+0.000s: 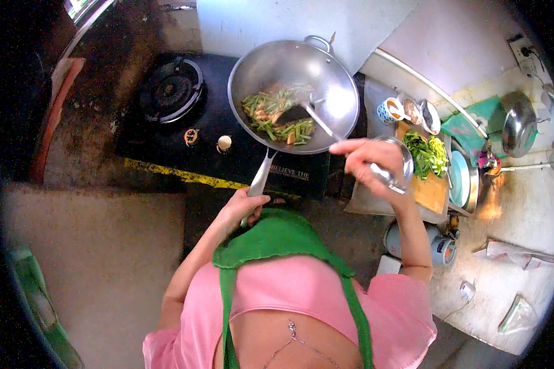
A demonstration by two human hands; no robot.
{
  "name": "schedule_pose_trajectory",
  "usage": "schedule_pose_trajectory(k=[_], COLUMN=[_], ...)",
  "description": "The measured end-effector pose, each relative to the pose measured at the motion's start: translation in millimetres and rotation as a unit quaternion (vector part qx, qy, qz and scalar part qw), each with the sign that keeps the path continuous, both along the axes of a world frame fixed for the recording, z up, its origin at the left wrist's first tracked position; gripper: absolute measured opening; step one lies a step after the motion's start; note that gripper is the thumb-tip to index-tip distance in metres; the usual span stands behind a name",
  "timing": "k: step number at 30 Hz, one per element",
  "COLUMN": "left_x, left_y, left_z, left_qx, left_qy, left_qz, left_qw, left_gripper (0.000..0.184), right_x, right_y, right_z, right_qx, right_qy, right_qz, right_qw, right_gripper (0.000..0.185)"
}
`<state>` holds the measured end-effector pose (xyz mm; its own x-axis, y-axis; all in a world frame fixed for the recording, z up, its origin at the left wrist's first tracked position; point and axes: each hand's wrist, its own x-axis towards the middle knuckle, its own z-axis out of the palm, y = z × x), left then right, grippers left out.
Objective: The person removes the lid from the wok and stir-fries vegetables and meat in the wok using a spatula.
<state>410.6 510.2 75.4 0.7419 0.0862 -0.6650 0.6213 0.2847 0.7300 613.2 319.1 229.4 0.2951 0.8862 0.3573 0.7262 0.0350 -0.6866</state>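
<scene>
Black Stove (209, 117) Is Bearing a Steel Wok (264, 67)

The stove is stretching across the work area, and the wok is occupying its right part, with the long handle (260, 178) pointing toward the person. To the right of the stove, a wooden cutting board (428, 190) is lying on a side surface. A long metal utensil (323, 123) is slanting down into the wok; its far end is blending with the food, so its shape is staying unclear. On the stove's left, a round burner (172, 90) is standing uncovered.

The right hand (369, 163) is hovering beside the wok's near right rim, its fingers curling closely around the utensil. The left hand (245, 206) is gripping the wok's handle, its fingers wrapping around it without a visible gap.

Chopped green vegetables (298, 132) are lying in the wok, mostly in its left and near parts. Cut leafy greens (425, 154) are resting on the board. Beyond them, a patterned cup (389, 111) is standing with a white spoon (398, 111) leaning in it. A pale knob (224, 143) is showing near the wok's left side.
</scene>
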Motion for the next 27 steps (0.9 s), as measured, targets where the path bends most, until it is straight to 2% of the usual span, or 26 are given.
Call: schedule_pose_trajectory(k=[4, 9, 12, 15, 16, 18, 20, 24, 27], left_x=[1.2, 1.5, 2.1, 1.7, 1.3, 0.8, -0.6, 1.3, 1.0], left_y=[0.2, 1.0, 0.7, 0.1, -1.0, -0.2, 0.3, -0.1, 0.0], left_z=[1.4, -1.1, -4.3, -3.2, -1.5, 1.1, -0.2, -4.8, -6.4], left_qx=[0.025, 0.0, 0.005, 0.01, 0.015, 0.01, 0.005, -0.014, -0.012], left_qy=[0.022, 0.006, 0.001, 0.0, -0.001, -0.006, -0.012, -0.004, 0.004], left_qz=[0.009, 0.002, 0.006, 0.009, 0.009, 0.004, 0.001, 0.017, 0.012], left_qw=[0.999, 1.0, 1.0, 1.0, 1.0, 1.0, 1.0, 1.0, 1.0], left_gripper=[0.028, 0.027, 0.027, 0.026, 0.025, 0.025, 0.026, 0.025, 0.025], right_x=[-17.9, -5.5, 7.8, 29.2, 39.4, 61.7, 71.1, 44.1, 12.1], right_y=[1.9, 38.2, 42.3, 54.6, 65.5, 84.9, 92.1, 63.0, 21.1], right_z=[-49.8, -100.2, -87.4, -78.9, -81.2, -91.6, -120.4, -138.7, -97.2], right_qx=[-0.03, 0.058, 0.063, 0.133, 0.157, 0.126, 0.125, 0.122, 0.06], right_qy=[0.006, -0.122, -0.093, -0.077, -0.085, -0.082, -0.041, -0.128, -0.175], right_qz=[-0.022, -0.066, -0.087, -0.109, -0.122, -0.144, -0.145, -0.072, -0.057], right_qw=[0.999, 0.989, 0.99, 0.982, 0.976, 0.978, 0.981, 0.982, 0.981], right_gripper=[0.007, 0.005, 0.003, 0.004, 0.004, 0.005, 0.004, 0.008, 0.011])
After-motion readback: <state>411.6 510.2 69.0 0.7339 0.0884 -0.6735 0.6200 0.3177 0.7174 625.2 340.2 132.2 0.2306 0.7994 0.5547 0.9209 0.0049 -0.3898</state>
